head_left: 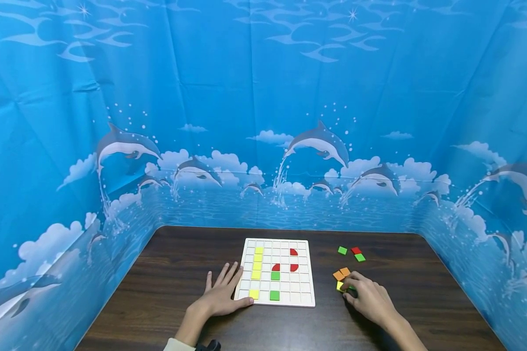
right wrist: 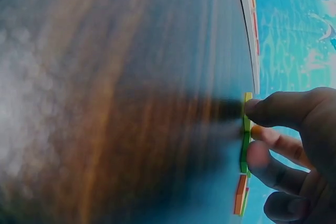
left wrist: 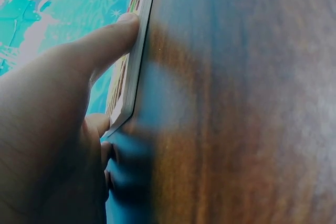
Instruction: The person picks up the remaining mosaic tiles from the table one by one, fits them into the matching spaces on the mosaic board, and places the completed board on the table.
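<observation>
bare table (head_left: 180, 273) left of board (head_left: 277, 302) (tiles (head_left: 350, 253) crowd right)

The head view is bright, evenly lit and sharp, with straight lines bowing toward its edges. Both wrist views are dimmer and smeared, the desk (right wrist: 115, 98) blurred, soft shadows under the hands.

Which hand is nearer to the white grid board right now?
Left. The left hand rests against the white grid board's left edge, thumb touching it; the right hand is apart, on loose tiles to its right.
</observation>
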Demonstrator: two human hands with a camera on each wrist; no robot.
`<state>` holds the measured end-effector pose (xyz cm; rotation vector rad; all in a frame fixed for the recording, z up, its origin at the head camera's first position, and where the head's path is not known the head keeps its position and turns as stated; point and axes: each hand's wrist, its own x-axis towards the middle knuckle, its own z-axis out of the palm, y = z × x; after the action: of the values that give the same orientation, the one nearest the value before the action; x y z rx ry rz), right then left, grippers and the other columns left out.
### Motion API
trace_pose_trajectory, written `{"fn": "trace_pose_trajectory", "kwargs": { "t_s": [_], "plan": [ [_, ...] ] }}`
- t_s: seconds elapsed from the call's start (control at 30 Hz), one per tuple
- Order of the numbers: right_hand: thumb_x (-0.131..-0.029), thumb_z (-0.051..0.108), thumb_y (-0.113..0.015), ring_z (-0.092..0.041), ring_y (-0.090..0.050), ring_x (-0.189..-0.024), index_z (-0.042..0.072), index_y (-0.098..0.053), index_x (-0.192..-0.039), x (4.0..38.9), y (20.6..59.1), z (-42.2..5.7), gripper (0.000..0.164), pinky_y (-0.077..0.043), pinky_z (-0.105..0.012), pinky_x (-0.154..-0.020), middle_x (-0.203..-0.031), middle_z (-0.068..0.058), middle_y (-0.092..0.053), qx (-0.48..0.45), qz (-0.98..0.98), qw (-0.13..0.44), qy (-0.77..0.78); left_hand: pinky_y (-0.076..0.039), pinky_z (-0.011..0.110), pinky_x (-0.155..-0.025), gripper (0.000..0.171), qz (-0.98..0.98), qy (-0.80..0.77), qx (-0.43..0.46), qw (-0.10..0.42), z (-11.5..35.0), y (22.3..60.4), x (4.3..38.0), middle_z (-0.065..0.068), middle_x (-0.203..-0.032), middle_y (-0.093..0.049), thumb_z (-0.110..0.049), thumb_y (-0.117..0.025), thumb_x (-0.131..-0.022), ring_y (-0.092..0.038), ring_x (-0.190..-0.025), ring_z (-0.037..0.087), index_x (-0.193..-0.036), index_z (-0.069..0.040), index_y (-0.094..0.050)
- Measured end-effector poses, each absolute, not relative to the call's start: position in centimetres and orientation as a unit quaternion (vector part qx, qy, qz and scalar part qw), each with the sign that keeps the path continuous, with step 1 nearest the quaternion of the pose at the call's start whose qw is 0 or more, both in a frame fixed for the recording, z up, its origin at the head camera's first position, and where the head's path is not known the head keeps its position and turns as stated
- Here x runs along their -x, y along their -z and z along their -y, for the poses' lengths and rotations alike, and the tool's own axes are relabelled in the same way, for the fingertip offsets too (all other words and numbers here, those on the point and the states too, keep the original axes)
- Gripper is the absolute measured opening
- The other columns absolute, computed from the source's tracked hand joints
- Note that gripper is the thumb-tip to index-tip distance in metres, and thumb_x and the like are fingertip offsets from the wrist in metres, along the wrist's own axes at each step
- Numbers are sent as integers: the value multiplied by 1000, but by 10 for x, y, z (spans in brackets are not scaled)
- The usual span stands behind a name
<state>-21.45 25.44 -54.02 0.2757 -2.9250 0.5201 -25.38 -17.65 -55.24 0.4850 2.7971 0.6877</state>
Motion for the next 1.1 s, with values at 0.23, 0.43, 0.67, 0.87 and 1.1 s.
{"fn": "trace_pose_trajectory", "kwargs": {
  "t_s": [0.23, 0.43, 0.67, 0.87, 1.1],
  "plan": [
    [-84, 13, -90, -1, -47, -62, 31, -75, -84, 216, 540, -255, 23, -36, -24, -48, -104, 13, -68, -101, 976, 84, -174, 11, 78, -124, 108, -952, -233, -160, 114, 175, 548, 252, 12, -180, -14, -76, -64, -92, -5, -168, 40, -172, -15, -24],
    [-85, 15, -90, 0, -54, -66, 32, -76, -86, 217, 540, -256, 23, -42, -24, -52, -99, 14, -70, -98, 976, 83, -173, 7, 76, -126, 107, -959, -210, -152, 113, 175, 551, 254, 7, -181, -13, -77, -63, -92, -5, -168, 35, -172, -19, -23],
    [-83, 23, -92, -2, -55, -66, 32, -75, -84, 221, 539, -255, 20, -45, -27, -53, -94, 15, -69, -90, 979, 83, -164, 8, 76, -126, 106, -960, -205, -150, 115, 174, 547, 254, 8, -181, -13, -76, -63, -93, -5, -168, 36, -172, -18, -22],
    [-81, 22, -93, -3, -52, -63, 29, -74, -83, 223, 537, -253, 20, -43, -27, -52, -87, 15, -66, -91, 979, 85, -159, 6, 77, -126, 106, -960, -205, -154, 115, 174, 546, 254, 9, -181, -14, -76, -63, -93, -6, -168, 37, -172, -17, -23],
    [-81, 19, -93, -5, -58, -66, 26, -78, -82, 225, 537, -252, 17, -46, -29, -53, -89, 12, -71, -92, 979, 87, -160, 10, 79, -124, 110, -955, -222, -162, 113, 175, 550, 254, 11, -180, -15, -79, -63, -91, -5, -168, 38, -172, -16, -24]
  ]
}}
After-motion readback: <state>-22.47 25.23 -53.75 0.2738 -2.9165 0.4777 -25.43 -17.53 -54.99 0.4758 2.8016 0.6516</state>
